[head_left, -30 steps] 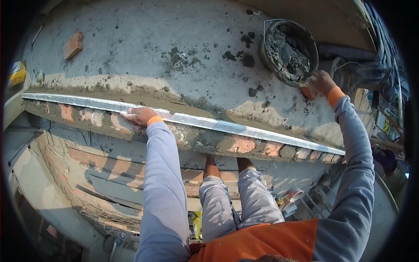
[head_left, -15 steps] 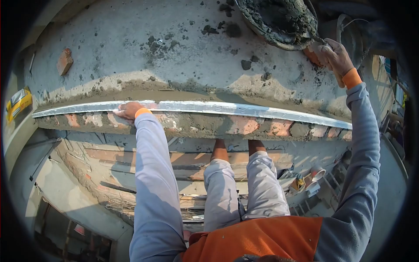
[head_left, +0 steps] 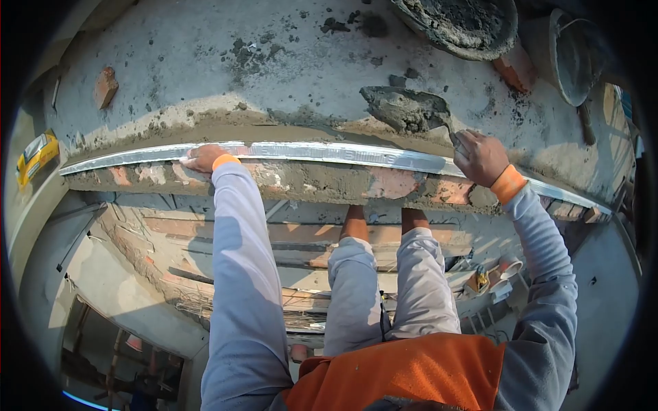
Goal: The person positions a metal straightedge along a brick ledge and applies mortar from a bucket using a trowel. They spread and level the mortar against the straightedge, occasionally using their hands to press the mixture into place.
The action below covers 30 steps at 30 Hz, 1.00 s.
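A long silvery metal strip (head_left: 329,151) lies along the top edge of a low brick wall (head_left: 394,183), whose face is patched with mortar. My left hand (head_left: 207,158) is closed over the strip left of centre. My right hand (head_left: 481,159) grips the handle of a trowel (head_left: 439,111), just above the strip's right half. Wet grey mortar (head_left: 406,115) is heaped on the trowel blade, over the slab beyond the strip. A band of mortar (head_left: 288,134) runs along the strip's far side.
A pan of mortar (head_left: 462,24) stands at the top right, with a bucket (head_left: 572,58) and a brick (head_left: 515,68) beside it. Another brick piece (head_left: 105,88) and a yellow packet (head_left: 38,159) are at the left. Planks (head_left: 205,229) lie below the wall.
My right hand has come down and left from beside the pan, bringing the trowel loaded with mortar over the slab near the strip. My left hand stays on the strip.
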Tool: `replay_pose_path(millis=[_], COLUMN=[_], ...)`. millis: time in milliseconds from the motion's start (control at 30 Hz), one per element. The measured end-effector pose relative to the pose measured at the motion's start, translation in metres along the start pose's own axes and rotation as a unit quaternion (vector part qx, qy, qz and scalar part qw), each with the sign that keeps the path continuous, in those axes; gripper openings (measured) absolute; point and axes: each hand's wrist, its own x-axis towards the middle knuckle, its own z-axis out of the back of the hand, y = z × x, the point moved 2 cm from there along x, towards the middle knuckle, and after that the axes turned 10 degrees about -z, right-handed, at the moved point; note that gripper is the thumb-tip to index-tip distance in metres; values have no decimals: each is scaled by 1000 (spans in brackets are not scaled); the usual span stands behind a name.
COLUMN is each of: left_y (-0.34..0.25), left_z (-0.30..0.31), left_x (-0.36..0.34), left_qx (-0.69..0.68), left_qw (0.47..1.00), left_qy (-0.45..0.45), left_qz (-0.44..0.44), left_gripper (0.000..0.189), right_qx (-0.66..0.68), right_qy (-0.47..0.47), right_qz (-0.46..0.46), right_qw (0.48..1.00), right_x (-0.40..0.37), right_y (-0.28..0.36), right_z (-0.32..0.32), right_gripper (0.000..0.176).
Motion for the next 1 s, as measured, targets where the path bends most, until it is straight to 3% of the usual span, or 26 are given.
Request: replay_pose_path(millis=[100,167,333,367,467,667,1000], left_y=[-2,1,-1,0,0,1,-3], left_z=[-6,-9,-6,-2,0,-10,-13], left_x=[8,14,4,4,5,10,14], left_qx=[1,5,-6,-26,-3,-40,18], left_qw=[1000,1000,998,999,1000,999,1000], left_qy=[-2,13,-68,-18,10,-36,-10], left_qz=[12,19,15,1,18,10,17], left_gripper=[36,33,23,26,37,34,38], right_qx=[-123,-125,-153,-155,-132,-128,28], right_qy=[91,89,86,86,66,91,131], right_qz=[45,38,43,47,79,140,166], right_qw=[987,987,984,983,986,978,977], right_x=[9,9,9,7,5,11,53], right_y=[38,41,55,57,58,56,21], right_z=[-42,-39,-39,-42,-45,-19,2], right_gripper=[25,26,28,28,32,35,21])
